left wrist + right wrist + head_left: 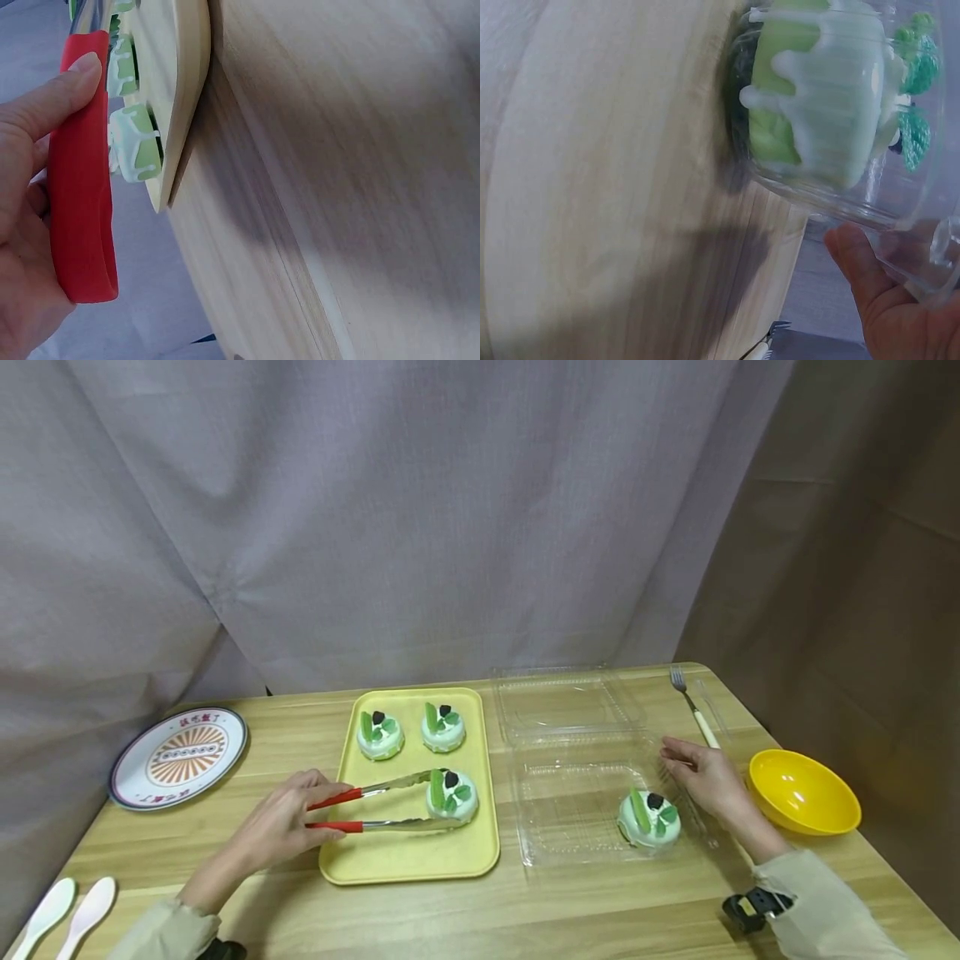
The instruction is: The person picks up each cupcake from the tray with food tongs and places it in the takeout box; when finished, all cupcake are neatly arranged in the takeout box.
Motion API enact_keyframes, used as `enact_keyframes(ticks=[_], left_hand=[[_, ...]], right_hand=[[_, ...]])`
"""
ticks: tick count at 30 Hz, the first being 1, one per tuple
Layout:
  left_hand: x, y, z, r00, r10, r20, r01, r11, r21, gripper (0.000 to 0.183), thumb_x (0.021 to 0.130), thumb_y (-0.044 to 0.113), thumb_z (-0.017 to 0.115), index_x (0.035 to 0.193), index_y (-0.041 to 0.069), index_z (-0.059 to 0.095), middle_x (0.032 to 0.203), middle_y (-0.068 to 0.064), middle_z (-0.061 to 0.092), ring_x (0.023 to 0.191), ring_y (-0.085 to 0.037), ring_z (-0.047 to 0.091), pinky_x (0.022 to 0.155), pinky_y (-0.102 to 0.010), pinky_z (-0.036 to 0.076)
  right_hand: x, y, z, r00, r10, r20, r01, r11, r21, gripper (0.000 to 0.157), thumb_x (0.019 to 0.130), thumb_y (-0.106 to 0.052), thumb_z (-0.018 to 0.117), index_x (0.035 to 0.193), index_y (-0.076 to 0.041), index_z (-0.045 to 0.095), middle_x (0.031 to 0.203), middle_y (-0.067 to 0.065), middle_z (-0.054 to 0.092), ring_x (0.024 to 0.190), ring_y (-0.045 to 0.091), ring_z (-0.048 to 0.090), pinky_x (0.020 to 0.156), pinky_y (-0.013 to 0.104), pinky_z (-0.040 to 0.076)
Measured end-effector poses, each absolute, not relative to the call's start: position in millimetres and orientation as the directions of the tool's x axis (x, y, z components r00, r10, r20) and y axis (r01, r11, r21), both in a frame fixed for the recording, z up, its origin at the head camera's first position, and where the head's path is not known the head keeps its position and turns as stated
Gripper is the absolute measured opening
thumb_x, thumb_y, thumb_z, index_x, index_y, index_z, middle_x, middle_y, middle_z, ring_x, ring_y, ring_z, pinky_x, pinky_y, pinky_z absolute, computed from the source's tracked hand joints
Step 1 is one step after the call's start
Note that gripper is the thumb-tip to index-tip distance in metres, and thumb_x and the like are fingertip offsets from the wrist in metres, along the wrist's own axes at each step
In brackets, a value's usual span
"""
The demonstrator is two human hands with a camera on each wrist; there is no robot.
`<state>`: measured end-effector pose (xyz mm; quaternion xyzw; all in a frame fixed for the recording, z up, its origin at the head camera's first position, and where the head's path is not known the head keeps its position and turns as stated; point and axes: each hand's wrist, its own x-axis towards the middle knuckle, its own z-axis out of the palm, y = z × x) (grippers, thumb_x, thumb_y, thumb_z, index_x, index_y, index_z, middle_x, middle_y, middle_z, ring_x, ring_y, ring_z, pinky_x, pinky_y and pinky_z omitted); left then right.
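Observation:
My left hand grips red-handled tongs, thumb on one handle in the left wrist view. The spread tong tips lie on either side of a small round green-and-white cake on the yellow tray; whether they touch it I cannot tell. Two similar cakes, one at left and another at right, sit toward the tray's back. At the right side of a lidded clear plastic box, my right hand rests its extended fingers against the wall. One cake sits in its front right corner.
The box's lid lies opened toward the back. Right of the box are a fork and a yellow bowl. At left stand a patterned plate and two pale spoons. A grey curtain hangs behind the wooden table.

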<state>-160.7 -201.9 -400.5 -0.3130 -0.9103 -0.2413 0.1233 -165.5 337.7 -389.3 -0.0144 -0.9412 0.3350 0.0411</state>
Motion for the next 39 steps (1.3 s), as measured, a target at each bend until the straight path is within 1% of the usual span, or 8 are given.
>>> enact_keyframes(ticks=[4, 10, 15, 19, 24, 29, 33, 39], left_hand=[[-159, -202, -396, -0.761, 0.501, 0.412, 0.643, 0.667, 0.376, 0.051, 0.064, 0.014, 0.089, 0.112, 0.009, 0.072, 0.087, 0.006, 0.059, 0.076, -0.006, 0.047, 0.061, -0.018, 0.039], [-166, -181, -372, -0.734, 0.495, 0.465, 0.667, 0.653, 0.358, 0.051, 0.065, 0.012, 0.088, 0.113, 0.009, 0.073, 0.083, 0.01, 0.055, 0.072, 0.0, 0.04, 0.06, -0.019, 0.037], [-177, -134, -356, -0.757, 0.503, 0.418, 0.649, 0.654, 0.388, 0.053, 0.069, 0.019, 0.087, 0.117, 0.008, 0.071, 0.085, 0.004, 0.059, 0.074, -0.006, 0.043, 0.064, -0.021, 0.038], [-186, -91, -355, -0.759, 0.522, 0.39, 0.649, 0.656, 0.385, 0.053, 0.07, 0.024, 0.087, 0.118, 0.011, 0.071, 0.085, 0.004, 0.058, 0.074, -0.008, 0.043, 0.064, -0.02, 0.036], [-192, -49, -359, -0.758, 0.556, 0.341, 0.653, 0.651, 0.388, 0.052, 0.07, 0.025, 0.087, 0.118, 0.009, 0.072, 0.082, 0.003, 0.056, 0.071, -0.009, 0.039, 0.06, -0.019, 0.032], [-196, -28, -365, -0.765, 0.571, 0.298, 0.643, 0.657, 0.393, 0.052, 0.07, 0.025, 0.087, 0.117, 0.01, 0.072, 0.081, -0.001, 0.057, 0.069, -0.01, 0.039, 0.054, -0.019, 0.03], [-198, -19, -368, -0.77, 0.576, 0.273, 0.636, 0.662, 0.396, 0.052, 0.07, 0.024, 0.087, 0.117, 0.009, 0.072, 0.083, -0.005, 0.061, 0.069, -0.011, 0.041, 0.057, -0.022, 0.032], [-199, -13, -368, -0.795, 0.562, 0.229, 0.603, 0.688, 0.404, 0.05, 0.07, 0.024, 0.087, 0.117, 0.01, 0.072, 0.085, -0.003, 0.063, 0.069, -0.011, 0.043, 0.058, -0.022, 0.033]], right_hand=[[-166, 338, -389, -0.997, 0.052, 0.063, 0.0, 0.777, -0.63, 0.041, 0.098, 0.002, 0.05, 0.134, 0.019, 0.043, 0.127, 0.038, 0.054, 0.114, 0.049, 0.058, 0.081, 0.036, 0.056], [-166, 339, -388, -0.997, 0.051, 0.056, 0.005, 0.779, -0.627, 0.041, 0.099, 0.0, 0.05, 0.135, 0.019, 0.043, 0.129, 0.038, 0.053, 0.115, 0.049, 0.057, 0.084, 0.038, 0.056], [-166, 340, -387, -0.997, 0.053, 0.065, 0.001, 0.781, -0.624, 0.041, 0.098, 0.001, 0.05, 0.134, 0.019, 0.043, 0.128, 0.038, 0.054, 0.114, 0.049, 0.058, 0.083, 0.038, 0.056], [-165, 340, -388, -0.996, 0.054, 0.071, -0.002, 0.779, -0.626, 0.04, 0.098, 0.001, 0.051, 0.133, 0.019, 0.045, 0.126, 0.037, 0.056, 0.112, 0.048, 0.059, 0.082, 0.037, 0.056], [-165, 338, -389, -0.995, 0.058, 0.081, -0.006, 0.776, -0.631, 0.04, 0.097, 0.002, 0.051, 0.133, 0.019, 0.045, 0.125, 0.037, 0.057, 0.111, 0.047, 0.059, 0.082, 0.037, 0.056], [-166, 336, -390, -0.995, 0.062, 0.084, -0.006, 0.771, -0.637, 0.04, 0.097, 0.004, 0.05, 0.132, 0.019, 0.046, 0.124, 0.037, 0.057, 0.111, 0.047, 0.06, 0.08, 0.034, 0.057], [-166, 336, -391, -0.994, 0.065, 0.083, -0.003, 0.773, -0.634, 0.039, 0.096, 0.004, 0.05, 0.132, 0.019, 0.046, 0.124, 0.037, 0.058, 0.112, 0.046, 0.06, 0.081, 0.035, 0.057], [-166, 338, -391, -0.995, 0.063, 0.081, -0.002, 0.775, -0.632, 0.04, 0.097, 0.003, 0.051, 0.132, 0.019, 0.046, 0.124, 0.037, 0.057, 0.112, 0.047, 0.06, 0.081, 0.036, 0.056]])
